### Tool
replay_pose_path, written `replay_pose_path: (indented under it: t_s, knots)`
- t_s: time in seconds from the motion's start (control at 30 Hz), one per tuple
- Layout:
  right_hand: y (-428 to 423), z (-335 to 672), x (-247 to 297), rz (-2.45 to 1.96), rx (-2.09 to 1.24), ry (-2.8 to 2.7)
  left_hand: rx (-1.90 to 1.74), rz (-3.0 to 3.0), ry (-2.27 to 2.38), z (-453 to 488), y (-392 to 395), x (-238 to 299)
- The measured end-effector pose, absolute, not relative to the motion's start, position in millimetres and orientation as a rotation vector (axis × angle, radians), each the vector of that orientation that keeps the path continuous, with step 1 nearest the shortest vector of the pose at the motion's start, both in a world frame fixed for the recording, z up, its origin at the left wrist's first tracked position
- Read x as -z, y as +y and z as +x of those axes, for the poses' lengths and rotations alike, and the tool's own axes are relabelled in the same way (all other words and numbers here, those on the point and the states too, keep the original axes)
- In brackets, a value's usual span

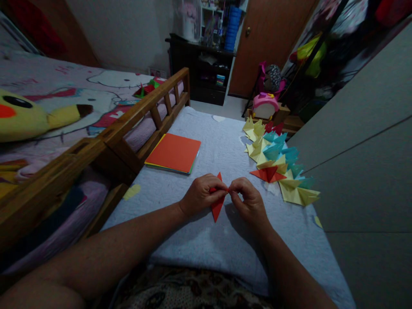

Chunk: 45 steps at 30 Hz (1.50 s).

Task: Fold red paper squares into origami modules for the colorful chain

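Folded red paper [217, 210] is sitting between the two hands, over the pale blue cloth [189, 240]; whether its underside is touching the cloth, I cannot tell. The left hand [204, 193] is pinching it, the grip holding its middle between thumb and fingers while pointed ends are sticking out on the near and far sides. The right hand [249, 199] is meeting it at a small tip, its grip pressing thumb and forefinger together there.

Beyond the left hand, a stack of coloured sheets [175, 152] is lying on the cloth, an orange-red one showing on top. Past the right hand, another red folded piece [268, 174] is resting beside yellow folded pieces [294, 191] and blue folded pieces [273, 146], which are lining the cloth's right side. A wooden rail [128, 122] is running along the left, and behind it a yellow plush toy [22, 116] is lying on a printed bedspread [75, 71].
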State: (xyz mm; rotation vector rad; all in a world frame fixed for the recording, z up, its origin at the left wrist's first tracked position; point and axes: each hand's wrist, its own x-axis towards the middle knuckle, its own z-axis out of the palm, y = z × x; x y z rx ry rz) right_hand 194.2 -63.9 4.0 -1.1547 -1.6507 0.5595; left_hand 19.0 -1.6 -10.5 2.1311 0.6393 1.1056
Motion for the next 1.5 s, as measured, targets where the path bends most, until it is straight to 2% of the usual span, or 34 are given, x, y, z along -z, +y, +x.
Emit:
replay_pose_path:
  t_s: [1.5]
  knots:
    - [-65.6, 194.6, -4.9, -1.23, -0.428, -1.715, -1.112, 2.134, 0.65, 18.2, -1.7, 9.3]
